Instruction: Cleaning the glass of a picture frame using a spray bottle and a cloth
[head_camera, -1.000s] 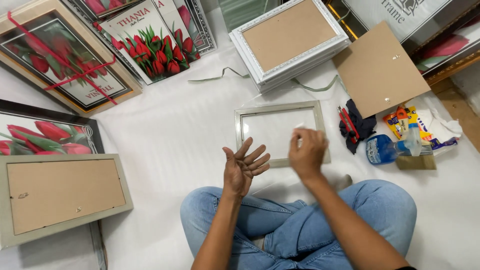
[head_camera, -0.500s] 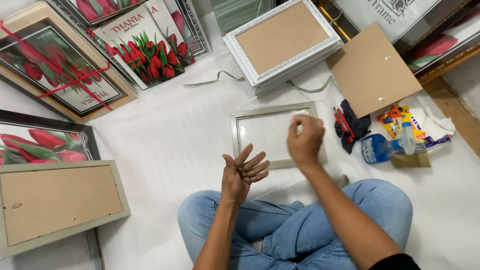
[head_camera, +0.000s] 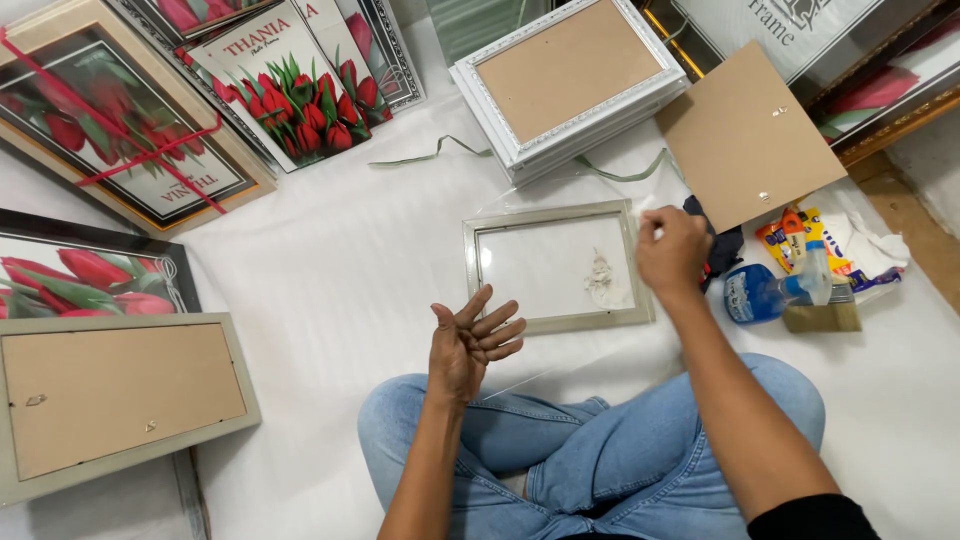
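Sitting cross-legged in blue jeans on a white sheet-covered floor (head_camera: 330, 300), the person works over a small pale-grey rectangular picture frame (head_camera: 556, 265) lying flat just beyond the knees, at 12 o'clock from the lap. A crumpled whitish scrap (head_camera: 600, 280) rests on the frame's glass near its right edge.

Left hand (head_camera: 468, 340): raised palm-up at 7 o'clock from the frame, fingers (head_camera: 497, 330) spread apart and slightly curled, holding nothing.

Right hand (head_camera: 673, 252): hovering at the frame's right edge, 3 o'clock side, fingers drawn together in a loose fist; whether anything is pinched inside cannot be told.

At 3 o'clock from the right hand lies a blue plastic spray bottle (head_camera: 765, 293), beside a dark cloth (head_camera: 722, 247). A brown square backing board (head_camera: 750, 137) lies at 1 o'clock, and a stack of white ornate frames (head_camera: 568, 80) at 12 o'clock. A large grey frame lying face-down (head_camera: 115, 400) sits at 9 o'clock.
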